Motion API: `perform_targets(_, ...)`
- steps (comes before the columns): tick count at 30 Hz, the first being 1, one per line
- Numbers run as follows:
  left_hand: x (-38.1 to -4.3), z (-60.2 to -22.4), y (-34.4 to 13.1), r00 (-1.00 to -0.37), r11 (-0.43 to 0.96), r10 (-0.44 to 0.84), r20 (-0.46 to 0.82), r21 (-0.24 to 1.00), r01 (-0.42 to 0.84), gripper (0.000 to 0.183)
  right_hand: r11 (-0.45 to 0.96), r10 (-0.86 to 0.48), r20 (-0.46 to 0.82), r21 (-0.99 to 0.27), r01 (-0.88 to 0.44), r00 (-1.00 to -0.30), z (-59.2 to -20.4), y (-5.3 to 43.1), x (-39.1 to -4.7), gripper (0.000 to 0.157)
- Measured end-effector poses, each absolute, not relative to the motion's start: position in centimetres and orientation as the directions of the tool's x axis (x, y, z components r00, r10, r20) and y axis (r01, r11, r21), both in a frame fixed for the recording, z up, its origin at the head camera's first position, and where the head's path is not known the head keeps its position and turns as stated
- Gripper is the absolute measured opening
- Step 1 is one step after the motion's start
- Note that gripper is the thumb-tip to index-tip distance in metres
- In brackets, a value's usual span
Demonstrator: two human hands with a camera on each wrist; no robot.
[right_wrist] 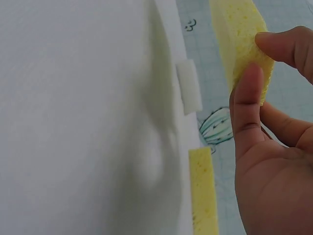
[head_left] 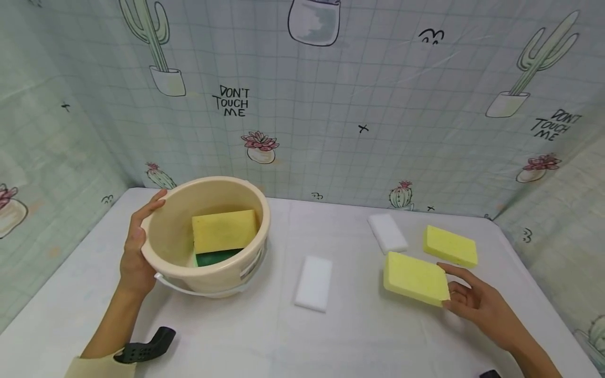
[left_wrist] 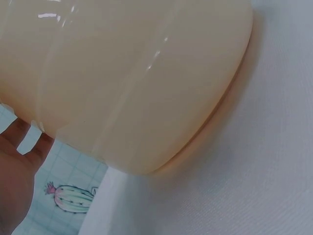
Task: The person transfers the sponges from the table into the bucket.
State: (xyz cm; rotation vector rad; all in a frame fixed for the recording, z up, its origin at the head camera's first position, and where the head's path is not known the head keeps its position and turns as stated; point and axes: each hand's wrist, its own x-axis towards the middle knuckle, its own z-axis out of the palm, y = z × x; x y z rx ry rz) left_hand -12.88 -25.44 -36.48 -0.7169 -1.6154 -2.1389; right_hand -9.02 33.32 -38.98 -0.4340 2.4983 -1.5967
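Note:
A cream bucket [head_left: 158, 239] stands at the left of the table, with a yellow sponge [head_left: 224, 231] and something green [head_left: 217, 257] inside. My left hand [head_left: 134, 257] holds the bucket by its left side near the rim; its fingers reach along the outer wall [left_wrist: 122, 73] in the left wrist view. On the right, my right hand [head_left: 477, 299] pinches a yellow sponge [head_left: 416, 278] by one end between thumb and fingers. In the right wrist view this sponge [right_wrist: 242, 39] is raised off the table. Behind it lies another yellow sponge [head_left: 450, 245].
One white sponge-like block [head_left: 314, 283] lies mid-table, right of the bucket. A second white block [head_left: 387, 232] is farther back, beside the yellow sponge. The bucket's white handle [head_left: 203, 291] hangs down in front. A patterned cloth [head_left: 321, 105] rises behind the white table [head_left: 359, 341].

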Motion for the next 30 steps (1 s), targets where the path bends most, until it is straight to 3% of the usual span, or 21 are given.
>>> perform_targets(9, -12.9, -36.5, -25.3, -0.803, -0.281, 0.017, 0.596, 0.774, 0.568, 0.046, 0.387, -0.333, 0.024, -0.908, -0.16, -0.943, -36.9, 31.2, -10.3, 0.065)
perform_targets(20, -12.9, -36.4, -25.4, -0.806, -0.254, 0.014, 0.591, 0.782, 0.569, 0.048, 0.401, -0.378, 0.132, -0.869, -0.291, -0.916, -34.2, 27.7, -12.0, 0.067)
perform_targets(30, -12.7, -36.4, -25.5, -0.809, -0.233, 0.009, 0.587, 0.788, 0.57, 0.048, 0.388, -0.401, 0.161, -0.862, -0.327, -0.902, -32.4, 26.1, -12.8, 0.068)
